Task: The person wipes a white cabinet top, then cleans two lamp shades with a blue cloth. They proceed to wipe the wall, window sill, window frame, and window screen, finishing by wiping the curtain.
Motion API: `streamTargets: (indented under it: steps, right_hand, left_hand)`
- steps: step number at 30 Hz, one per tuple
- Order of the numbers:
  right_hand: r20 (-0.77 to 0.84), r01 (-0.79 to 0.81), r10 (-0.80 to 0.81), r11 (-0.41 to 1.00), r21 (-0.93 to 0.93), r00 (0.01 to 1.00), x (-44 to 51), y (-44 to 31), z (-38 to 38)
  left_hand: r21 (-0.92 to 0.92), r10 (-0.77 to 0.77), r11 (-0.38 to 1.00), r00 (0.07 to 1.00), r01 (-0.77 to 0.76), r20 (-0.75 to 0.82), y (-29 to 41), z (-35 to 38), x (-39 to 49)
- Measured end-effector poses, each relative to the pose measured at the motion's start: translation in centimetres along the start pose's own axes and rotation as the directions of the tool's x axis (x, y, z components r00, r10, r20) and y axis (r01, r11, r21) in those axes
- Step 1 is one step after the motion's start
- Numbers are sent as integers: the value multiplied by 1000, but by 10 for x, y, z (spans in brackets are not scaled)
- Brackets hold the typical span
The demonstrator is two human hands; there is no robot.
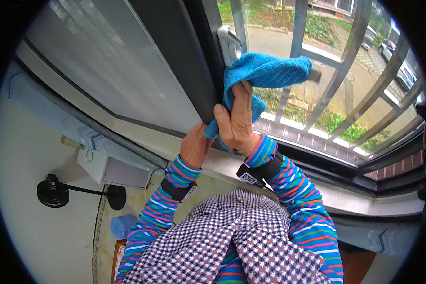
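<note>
A blue cloth (266, 71) is bunched against the dark window frame (188, 53), just below a white window handle (230, 44). My right hand (238, 120) holds the cloth against the frame's edge, its fingers reaching under the folds. One end of the cloth sticks out to the right before the glass. My left hand (195, 145) is lower and to the left, at the frame's bottom corner. A lower tip of the cloth touches it, but its fingertips are hidden, so its grip is unclear.
Metal window bars (298, 28) stand outside the glass. A pale sill (227, 167) runs under the window, with a light blue curtain (92, 138) at left. Below left are a black fan-like device (53, 193) on a stand, a white box (110, 168) and a blue roll (122, 226).
</note>
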State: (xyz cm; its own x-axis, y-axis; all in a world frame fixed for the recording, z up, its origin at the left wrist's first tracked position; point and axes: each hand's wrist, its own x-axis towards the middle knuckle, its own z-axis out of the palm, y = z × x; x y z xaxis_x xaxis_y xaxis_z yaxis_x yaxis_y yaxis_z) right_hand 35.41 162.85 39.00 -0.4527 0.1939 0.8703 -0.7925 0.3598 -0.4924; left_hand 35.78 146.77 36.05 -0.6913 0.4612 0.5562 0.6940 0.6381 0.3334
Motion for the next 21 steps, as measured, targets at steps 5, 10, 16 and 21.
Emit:
streamTargets:
  steps: [5,10,16,21]
  right_hand:
    - [141,-218,233,970,-112,962,-80,23,-9]
    - [324,-351,430,895,-275,843,-149,39,-37]
    - [549,-10,329,864,-503,769,-157,39,-64]
    - [579,178,310,752,-634,754,-149,30,-96]
  left_hand:
    - [-60,-12,998,999,10,-32,3,5,0]
    - [-75,-26,997,999,23,-35,1,6,-3]
    - [-116,-59,992,998,55,-28,-6,14,-12]
    - [-79,-60,995,997,63,42,-15,17,-22]
